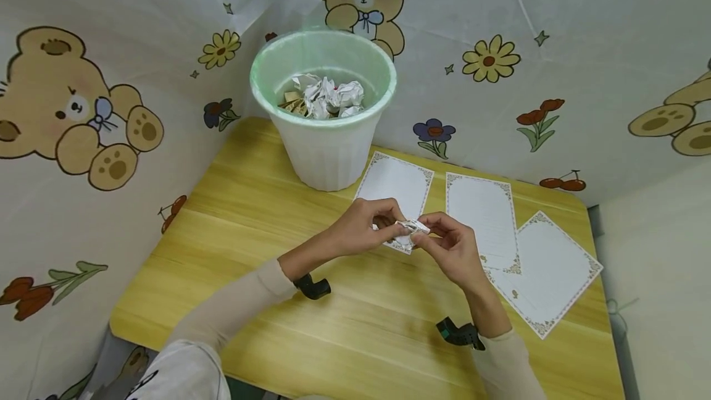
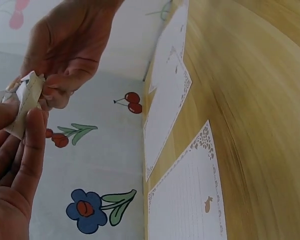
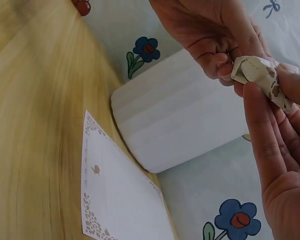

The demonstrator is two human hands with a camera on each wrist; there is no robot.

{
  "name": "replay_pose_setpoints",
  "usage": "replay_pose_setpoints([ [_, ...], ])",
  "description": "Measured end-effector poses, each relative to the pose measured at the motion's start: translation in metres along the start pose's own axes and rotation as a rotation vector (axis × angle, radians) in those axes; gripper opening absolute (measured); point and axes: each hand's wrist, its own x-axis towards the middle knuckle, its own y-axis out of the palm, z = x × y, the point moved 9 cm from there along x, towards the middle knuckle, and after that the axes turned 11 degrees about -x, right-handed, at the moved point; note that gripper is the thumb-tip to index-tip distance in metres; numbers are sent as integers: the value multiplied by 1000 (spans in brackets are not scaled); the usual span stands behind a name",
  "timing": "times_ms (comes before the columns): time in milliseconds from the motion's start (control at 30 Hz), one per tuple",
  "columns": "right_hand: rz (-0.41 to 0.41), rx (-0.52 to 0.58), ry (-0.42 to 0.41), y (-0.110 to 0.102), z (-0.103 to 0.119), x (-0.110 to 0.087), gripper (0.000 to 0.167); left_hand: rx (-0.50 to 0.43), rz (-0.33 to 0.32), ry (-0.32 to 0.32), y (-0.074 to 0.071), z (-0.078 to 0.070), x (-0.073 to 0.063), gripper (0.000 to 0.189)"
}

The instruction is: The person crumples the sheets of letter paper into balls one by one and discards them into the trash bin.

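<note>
Both hands pinch one small, crumpled and folded piece of white paper (image 1: 412,227) above the wooden table. My left hand (image 1: 371,227) grips its left end between thumb and fingers. The right hand (image 1: 457,248) holds the other end. In the right wrist view a brown pattern shows on the folded paper (image 3: 262,75), and fingers press it from both sides. The left wrist view shows the paper (image 2: 30,100) as a narrow, creased bundle. Beneath the hands lies a flat bordered sheet (image 1: 401,181), partly hidden by them.
A white bin (image 1: 328,153) with a green-tinted rim stands at the table's back, with crumpled paper (image 1: 330,97) inside. Two more bordered sheets, one upright (image 1: 480,221) and one turned askew (image 1: 547,276), overlap at right. A patterned cloth (image 1: 433,5) hangs behind the table (image 1: 355,332).
</note>
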Motion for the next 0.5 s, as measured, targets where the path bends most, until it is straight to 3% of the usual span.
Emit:
replay_pose_setpoints([
  [100,-11,64,-35,-4,3,2,18,-220,54,-24,0,3,0,16],
  [267,-6,298,-157,-8,14,4,27,-607,165,-107,4,6,0,35],
  [400,54,434,-209,0,21,5,32,-776,169,-150,11,14,0,46],
  [500,105,518,-242,5,26,5,28,-901,191,-201,19,20,0,40],
])
